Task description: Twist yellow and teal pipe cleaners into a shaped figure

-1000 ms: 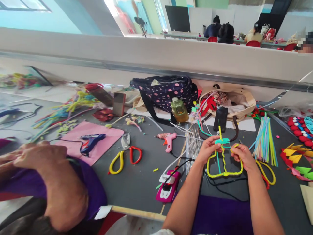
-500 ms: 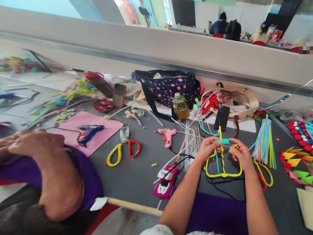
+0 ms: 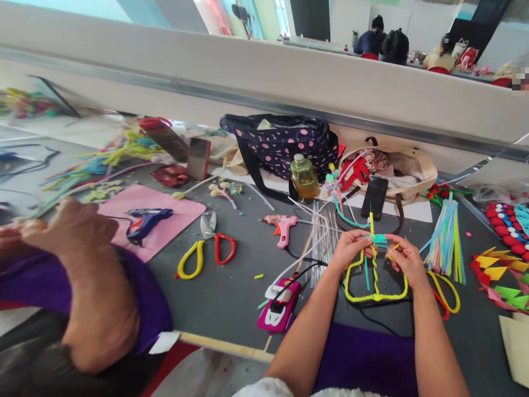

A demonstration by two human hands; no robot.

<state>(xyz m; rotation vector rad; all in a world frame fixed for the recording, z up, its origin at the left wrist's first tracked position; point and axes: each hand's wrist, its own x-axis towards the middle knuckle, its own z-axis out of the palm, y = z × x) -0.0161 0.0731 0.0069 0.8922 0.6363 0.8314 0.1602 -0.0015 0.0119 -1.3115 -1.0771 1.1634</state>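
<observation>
Between my hands is a frame of bent yellow pipe cleaners [image 3: 376, 298], with a twisted stem up its middle and two curved sides. Short teal pipe cleaner pieces [image 3: 379, 239] cross the stem near its top, and a longer teal strand hangs below. My left hand [image 3: 353, 248] is closed, pinching the frame where the teal pieces meet the stem. My right hand [image 3: 404, 258] pinches the yellow end of the frame's right side, close to the teal ends. Its fingertips partly hide that end.
A pink glue gun [image 3: 283, 227], a magenta power strip [image 3: 279, 309] and scissors [image 3: 209, 242] lie to the left. A bundle of pastel pipe cleaners [image 3: 448, 242] is at right, with yellow-and-red handles [image 3: 448, 289] nearer. A phone [image 3: 374, 197] leans behind. A co-worker's arm [image 3: 97, 281] rests far left.
The view has shifted slightly. The co-worker's hands at left have moved a little. My hands keep the same hold on the pipe cleaner frame.
</observation>
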